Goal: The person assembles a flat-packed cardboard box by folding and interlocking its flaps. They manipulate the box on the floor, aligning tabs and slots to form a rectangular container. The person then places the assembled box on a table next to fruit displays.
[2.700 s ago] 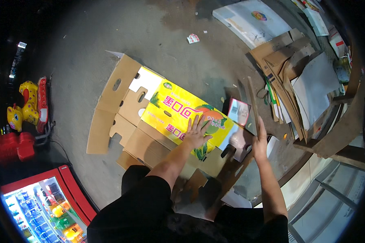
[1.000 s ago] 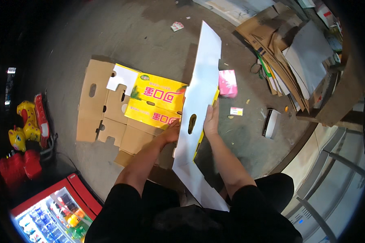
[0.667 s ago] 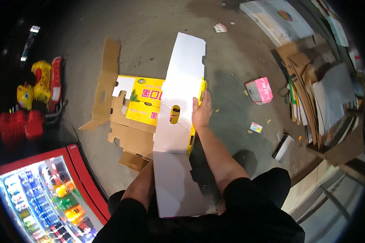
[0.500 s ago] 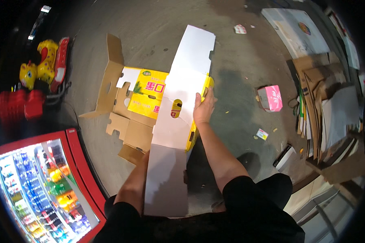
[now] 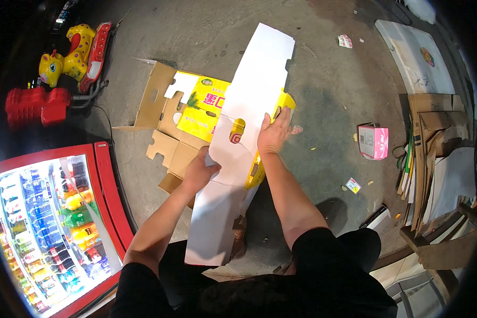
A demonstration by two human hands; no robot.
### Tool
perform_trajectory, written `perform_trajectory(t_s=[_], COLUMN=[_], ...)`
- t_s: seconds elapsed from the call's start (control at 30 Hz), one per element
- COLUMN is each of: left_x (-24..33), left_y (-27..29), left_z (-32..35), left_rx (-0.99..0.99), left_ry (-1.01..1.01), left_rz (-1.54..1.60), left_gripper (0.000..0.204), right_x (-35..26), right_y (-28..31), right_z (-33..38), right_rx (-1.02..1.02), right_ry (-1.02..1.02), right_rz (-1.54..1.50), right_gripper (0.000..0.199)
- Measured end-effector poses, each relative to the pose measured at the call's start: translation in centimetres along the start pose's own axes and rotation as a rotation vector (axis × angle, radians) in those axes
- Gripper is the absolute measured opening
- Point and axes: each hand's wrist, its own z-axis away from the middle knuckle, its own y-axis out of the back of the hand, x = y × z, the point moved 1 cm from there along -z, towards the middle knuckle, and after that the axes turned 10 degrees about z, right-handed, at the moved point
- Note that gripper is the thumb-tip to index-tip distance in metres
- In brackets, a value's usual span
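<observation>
**Hands pressed on a long white cardboard sheet over a flattened yellow box**

Grey concrete floor [image 5: 159, 32] fills the view, stained and scattered with bits of litter. Lying on it is a flattened yellow and brown cardboard box [image 5: 188, 114], its brown flaps spread out to the left. Across this box, running from the person's knees up and away, lies a long white cardboard sheet [image 5: 249, 100] with a slot cut through it that shows yellow beneath.

The left hand [image 5: 200, 170] rests on the sheet's left edge about halfway along, fingers curled over the edge so that it seems to grip the board. The right hand [image 5: 274, 132] lies flat on the sheet's right edge, fingers stretched out and close together, palm down, holding nothing but pressing on the card where the yellow box edge shows beside it.

To the right, well apart from the hands, a small pink carton [image 5: 373, 141] sits on the floor, and a stack of brown cardboard sheets [image 5: 434, 138] leans beyond it. A lit red drinks fridge [image 5: 53, 222] stands at lower left; a yellow ride-on toy animal [image 5: 71, 55] stands at upper left.
</observation>
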Motion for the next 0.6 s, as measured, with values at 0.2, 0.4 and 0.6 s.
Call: perform_trajectory(t_s=[0.2,0.4,0.6], left_x=[0.7,-3.8,-4.7], left_y=[1.7,3.7,-2.9], left_z=[-1.2,-5.1,-5.3], left_rx=[0.100,0.140,0.274], left_ry=[0.050,0.086,-0.204], left_rz=[-0.188,-0.281,-0.723], left_gripper=[0.055,0.064,0.085], right_x=[-2.1,-2.3,0.9], right_y=[-3.6,-8.8,-7.3], right_z=[0.3,0.4,-1.6], right_rx=[0.029,-0.029,-0.284], right_ry=[0.006,0.119,0.368], right_rz=[-0.026,0.184,0.099], right_gripper=[0.073,0.077,0.088])
